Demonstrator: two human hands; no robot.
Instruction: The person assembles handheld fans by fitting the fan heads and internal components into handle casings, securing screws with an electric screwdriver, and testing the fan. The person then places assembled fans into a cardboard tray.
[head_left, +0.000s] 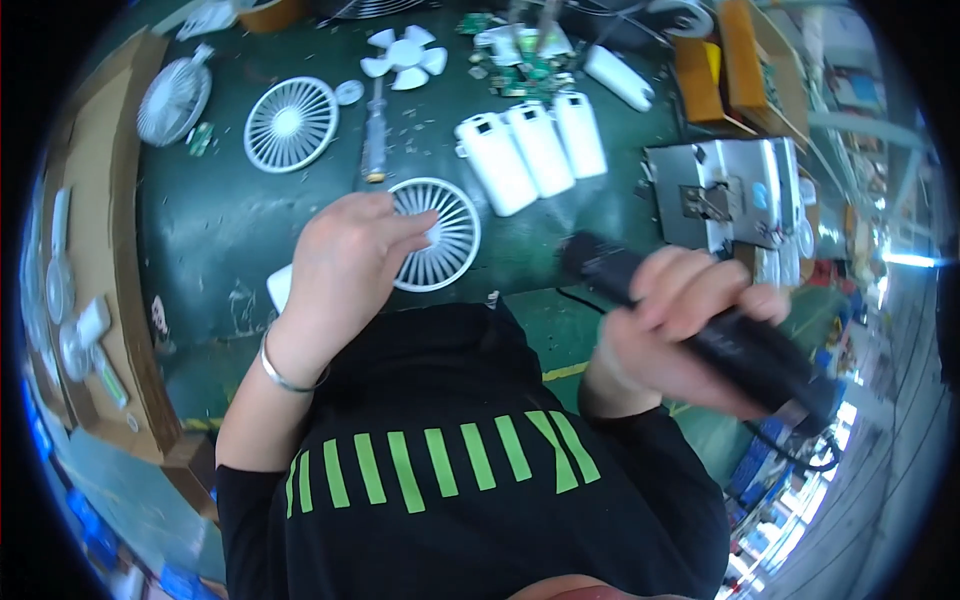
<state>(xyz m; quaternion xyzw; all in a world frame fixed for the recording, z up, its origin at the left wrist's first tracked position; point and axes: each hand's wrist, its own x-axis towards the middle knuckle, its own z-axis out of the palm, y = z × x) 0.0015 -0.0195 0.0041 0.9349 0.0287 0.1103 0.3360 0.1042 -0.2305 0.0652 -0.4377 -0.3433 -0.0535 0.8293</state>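
Note:
A round white fan grille (462, 262) lies on the bench in front of me. My left hand (350, 250) is over its left side. The thumb and fingers are drawn together near the hub; what they pinch, if anything, is too small to see. A white piece (281, 289) shows partly from behind that wrist. On the right, my right hand (690, 310) is wrapped around a black corded electric screwdriver (745, 355). It is held slanted, its front end toward the upper left, apart from the grille and blurred by motion.
Three white casings (540, 150) stand beyond the grille, near green circuit boards (525, 75). Another grille (290, 122), a screwdriver (376, 140) and white fan blades (405, 57) lie farther back. A metal fixture (720, 195) sits right; a cardboard tray (110, 240) edges the left.

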